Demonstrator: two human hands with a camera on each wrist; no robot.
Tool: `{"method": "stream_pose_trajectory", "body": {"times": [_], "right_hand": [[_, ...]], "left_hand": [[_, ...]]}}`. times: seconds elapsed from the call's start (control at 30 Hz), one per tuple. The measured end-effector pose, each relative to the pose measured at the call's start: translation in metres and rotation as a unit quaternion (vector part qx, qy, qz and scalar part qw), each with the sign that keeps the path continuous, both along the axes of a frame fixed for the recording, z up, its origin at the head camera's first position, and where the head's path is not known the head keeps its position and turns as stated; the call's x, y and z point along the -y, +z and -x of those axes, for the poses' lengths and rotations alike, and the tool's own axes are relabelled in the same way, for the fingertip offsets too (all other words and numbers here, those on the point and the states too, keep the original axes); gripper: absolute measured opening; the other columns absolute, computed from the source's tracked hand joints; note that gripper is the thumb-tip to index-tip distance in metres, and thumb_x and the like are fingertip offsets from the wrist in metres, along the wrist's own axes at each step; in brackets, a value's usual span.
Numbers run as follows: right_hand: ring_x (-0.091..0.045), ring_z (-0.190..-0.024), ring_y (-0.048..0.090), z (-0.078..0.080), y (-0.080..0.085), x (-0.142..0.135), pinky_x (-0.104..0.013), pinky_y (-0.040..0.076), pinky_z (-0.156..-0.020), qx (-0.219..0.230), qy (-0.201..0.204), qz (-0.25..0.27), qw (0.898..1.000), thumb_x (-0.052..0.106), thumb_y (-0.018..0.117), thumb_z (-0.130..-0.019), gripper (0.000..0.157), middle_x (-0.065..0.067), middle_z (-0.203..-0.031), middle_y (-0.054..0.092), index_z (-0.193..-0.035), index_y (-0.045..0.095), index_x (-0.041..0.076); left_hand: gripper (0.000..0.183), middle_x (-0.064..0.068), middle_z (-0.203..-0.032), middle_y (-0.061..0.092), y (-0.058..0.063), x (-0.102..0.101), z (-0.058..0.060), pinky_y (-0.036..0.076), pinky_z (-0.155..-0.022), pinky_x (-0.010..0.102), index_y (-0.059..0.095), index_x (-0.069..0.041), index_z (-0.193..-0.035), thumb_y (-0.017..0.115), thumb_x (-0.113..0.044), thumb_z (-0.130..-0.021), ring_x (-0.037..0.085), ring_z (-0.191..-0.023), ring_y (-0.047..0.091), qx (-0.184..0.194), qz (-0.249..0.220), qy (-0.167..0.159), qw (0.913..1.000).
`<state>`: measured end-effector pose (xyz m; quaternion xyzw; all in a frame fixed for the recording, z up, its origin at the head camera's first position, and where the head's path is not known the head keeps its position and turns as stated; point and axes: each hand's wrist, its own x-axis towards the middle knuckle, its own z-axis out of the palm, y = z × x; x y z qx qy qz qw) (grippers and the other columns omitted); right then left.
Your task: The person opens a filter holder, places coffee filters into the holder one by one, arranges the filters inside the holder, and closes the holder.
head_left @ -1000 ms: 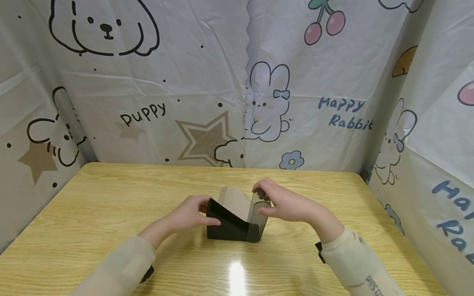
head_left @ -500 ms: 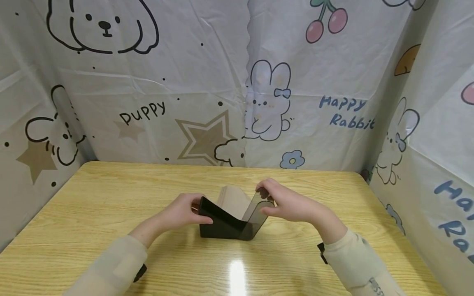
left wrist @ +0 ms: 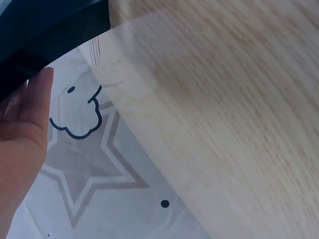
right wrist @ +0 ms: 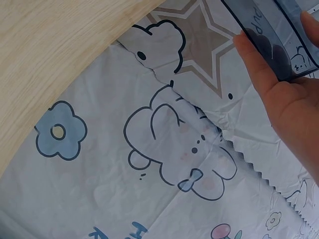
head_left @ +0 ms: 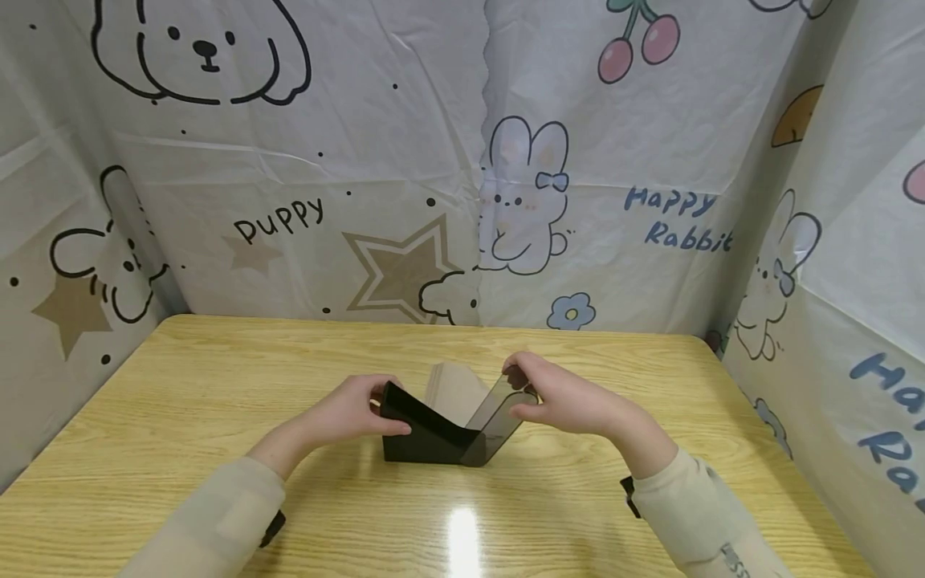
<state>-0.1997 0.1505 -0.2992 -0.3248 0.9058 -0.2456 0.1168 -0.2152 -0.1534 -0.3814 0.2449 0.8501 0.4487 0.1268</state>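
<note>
Left hand (head_left: 360, 409): grips left end of black box (head_left: 428, 444); far fingertips hidden, cut off in left wrist view
Right hand (head_left: 555, 395): pinches smoky flap (head_left: 504, 413) tilted up rightward; fingers partly visible through it
Black box: sits mid-table (head_left: 578, 490), between hands
Tan stack (head_left: 457, 393): base hidden by box; inside or behind, cannot tell
Printed backdrop (head_left: 405, 152): stands behind table

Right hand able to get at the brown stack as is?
Probably not without letting go first: the right hand grips the see-through panel. The brown stack is close by, its upper part uncovered.
</note>
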Motion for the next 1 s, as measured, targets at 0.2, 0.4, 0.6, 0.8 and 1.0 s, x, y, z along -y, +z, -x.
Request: {"method": "stream_pose_trajectory", "body": {"times": [0.2, 0.4, 0.6, 0.8, 1.0], "right_hand": [[-0.024, -0.108, 0.052, 0.0006, -0.0021, 0.0005, -0.039, 0.044, -0.093, -0.002, -0.001, -0.003, 1.000, 0.012, 0.062, -0.090, 0.036, -0.012, -0.114, 0.052, -0.118, 0.044, -0.001], [-0.025, -0.109, 0.052, 0.0008, -0.0024, -0.0010, -0.040, 0.044, -0.094, -0.002, -0.003, -0.001, 1.000, 0.012, 0.062, -0.089, 0.036, -0.013, -0.114, 0.053, -0.118, 0.044, -0.002], [-0.027, -0.111, 0.052, 0.0014, -0.0031, -0.0015, -0.041, 0.044, -0.095, 0.005, -0.007, 0.001, 1.000, 0.013, 0.062, -0.090, 0.038, -0.014, -0.116, 0.052, -0.119, 0.044, -0.002], [-0.027, -0.112, 0.052, 0.0008, -0.0051, -0.0026, -0.041, 0.043, -0.096, 0.014, -0.015, 0.004, 1.000, 0.013, 0.062, -0.090, 0.038, -0.014, -0.117, 0.052, -0.120, 0.043, -0.001], [-0.026, -0.112, 0.052, 0.0009, -0.0083, -0.0059, -0.041, 0.044, -0.095, 0.020, -0.025, 0.002, 0.999, 0.012, 0.062, -0.089, 0.038, -0.013, -0.117, 0.053, -0.120, 0.044, -0.001]], "left_hand": [[0.036, 0.004, -0.094, 0.069, -0.0043, -0.0046, 0.0023, 0.049, -0.073, 0.027, 0.064, -0.008, -0.101, 0.079, -0.026, -0.074, 0.012, -0.081, 0.061, -0.006, 0.015, -0.005, 0.9999], [0.036, 0.005, -0.093, 0.070, -0.0043, -0.0003, 0.0026, 0.051, -0.072, 0.027, 0.066, -0.006, -0.101, 0.079, -0.026, -0.074, 0.012, -0.080, 0.063, 0.004, 0.019, -0.004, 0.9998], [0.036, 0.006, -0.093, 0.071, -0.0043, 0.0041, 0.0040, 0.051, -0.071, 0.026, 0.066, -0.006, -0.101, 0.079, -0.025, -0.074, 0.013, -0.080, 0.064, 0.010, 0.009, -0.011, 0.9999], [0.037, 0.006, -0.095, 0.071, -0.0046, 0.0052, 0.0047, 0.052, -0.072, 0.025, 0.066, -0.005, -0.102, 0.079, -0.025, -0.074, 0.013, -0.081, 0.064, 0.015, 0.007, -0.015, 0.9998], [0.036, 0.006, -0.096, 0.071, -0.0041, 0.0054, 0.0046, 0.052, -0.072, 0.025, 0.066, -0.006, -0.102, 0.079, -0.025, -0.074, 0.012, -0.082, 0.064, 0.009, 0.010, -0.016, 0.9998]]}}
